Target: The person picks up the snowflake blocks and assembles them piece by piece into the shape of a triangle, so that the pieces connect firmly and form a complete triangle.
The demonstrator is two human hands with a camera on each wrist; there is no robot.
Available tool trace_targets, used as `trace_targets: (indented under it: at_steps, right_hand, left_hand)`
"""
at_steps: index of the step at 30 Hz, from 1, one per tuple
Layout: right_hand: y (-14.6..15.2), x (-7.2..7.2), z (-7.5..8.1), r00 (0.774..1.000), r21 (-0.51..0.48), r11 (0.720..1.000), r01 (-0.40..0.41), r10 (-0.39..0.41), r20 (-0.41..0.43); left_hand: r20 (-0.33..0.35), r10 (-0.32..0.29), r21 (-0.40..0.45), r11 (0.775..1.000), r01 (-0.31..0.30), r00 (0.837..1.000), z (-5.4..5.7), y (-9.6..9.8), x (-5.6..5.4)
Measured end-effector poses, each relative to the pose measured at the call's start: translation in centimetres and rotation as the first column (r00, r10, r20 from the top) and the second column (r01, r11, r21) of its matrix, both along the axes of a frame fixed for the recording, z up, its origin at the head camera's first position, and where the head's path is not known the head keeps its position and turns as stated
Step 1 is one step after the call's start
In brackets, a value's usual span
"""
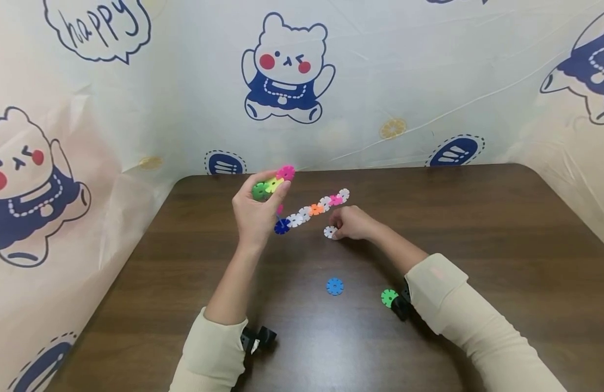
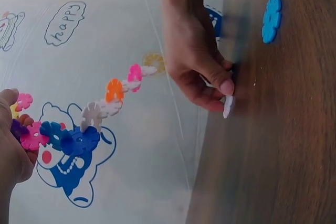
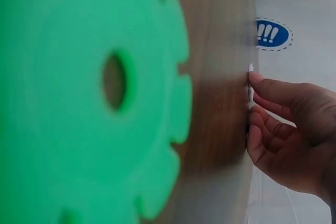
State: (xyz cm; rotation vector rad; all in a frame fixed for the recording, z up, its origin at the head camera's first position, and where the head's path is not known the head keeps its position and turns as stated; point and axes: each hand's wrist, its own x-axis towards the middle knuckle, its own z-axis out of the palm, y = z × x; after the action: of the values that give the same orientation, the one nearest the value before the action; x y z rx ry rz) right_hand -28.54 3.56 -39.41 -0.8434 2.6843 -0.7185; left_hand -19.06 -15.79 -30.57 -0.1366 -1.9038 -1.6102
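Note:
In the head view my left hand (image 1: 253, 215) holds one end of a chain of interlocked notched plastic discs (image 1: 296, 220). Green, yellow and pink discs sit between its thumb and fingers. The rest of the chain, dark blue, white, orange and pink, slants up to the right; purple and teal discs (image 2: 52, 134) also show in the left wrist view. Right of the chain, my right hand (image 1: 357, 223) pinches a single white notched disc (image 1: 329, 232) by its edge, apart from the chain. The left wrist view shows this white disc edge-on beneath the thumb.
A loose blue disc (image 1: 334, 286) lies on the brown wooden table (image 1: 302, 343). Nearer the right sleeve lies a green disc (image 1: 388, 297), large and blurred in the right wrist view. A printed sheet (image 1: 380, 65) hangs behind the table and to its sides.

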Motion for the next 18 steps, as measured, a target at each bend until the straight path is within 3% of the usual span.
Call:
trace_targets:
  at_steps: [4,10,14,18]
  right_hand:
    - [0.2,0.4,0.3,1.000,0.003,1.000,0.002,-0.002,-0.023]
    - [1.2,2.9,3.0,0.989,-0.050,0.996,-0.071,0.076,0.123]
    - [2.4,4.5,5.3,0.981,-0.186,0.979,-0.078,0.109,0.162]
    - [3.5,5.4,7.6,0.981,-0.407,0.913,0.022,0.058,0.184]
  left_hand:
    - [0.021,-0.018,-0.015,1.000,0.018,1.000,-0.1,0.4,-0.1]
    - [0.058,-0.021,-0.023,0.999,0.023,0.998,-0.4,0.5,-0.2]
    - [0.069,-0.035,-0.042,0.998,0.038,0.997,-0.6,0.8,-0.2]
    - [0.046,-0.076,-0.092,0.993,0.080,0.996,-0.8,1.4,-0.1]
